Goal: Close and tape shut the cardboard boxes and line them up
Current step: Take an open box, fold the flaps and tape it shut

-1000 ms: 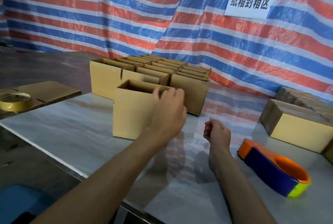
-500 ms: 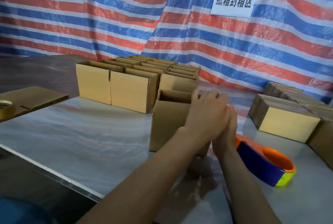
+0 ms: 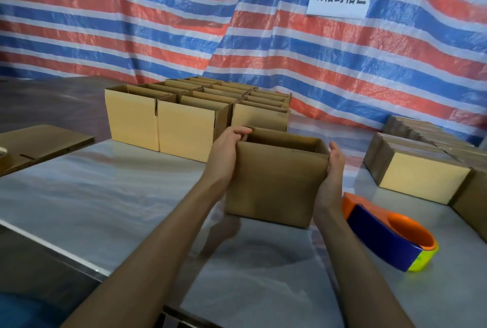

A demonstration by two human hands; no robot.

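Box (image 3: 274, 182), brown cardboard with its top open, is held just over the table (image 3: 105, 196), beside the dispenser (image 3: 379, 232). Our left hand (image 3: 224, 153) hooks fingers over its rim; our right hand (image 3: 332, 169) clasps its side.

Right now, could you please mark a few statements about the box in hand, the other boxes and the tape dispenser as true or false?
1. The left hand and the right hand both hold the open cardboard box. True.
2. That box is already taped shut. False: its top is open and no tape shows on it.
3. The tape dispenser lies on the table, to the right of the held box. True.
4. The right hand grips the tape dispenser. False: neither hand touches it.
5. The cluster of boxes behind the held one has open tops. True.
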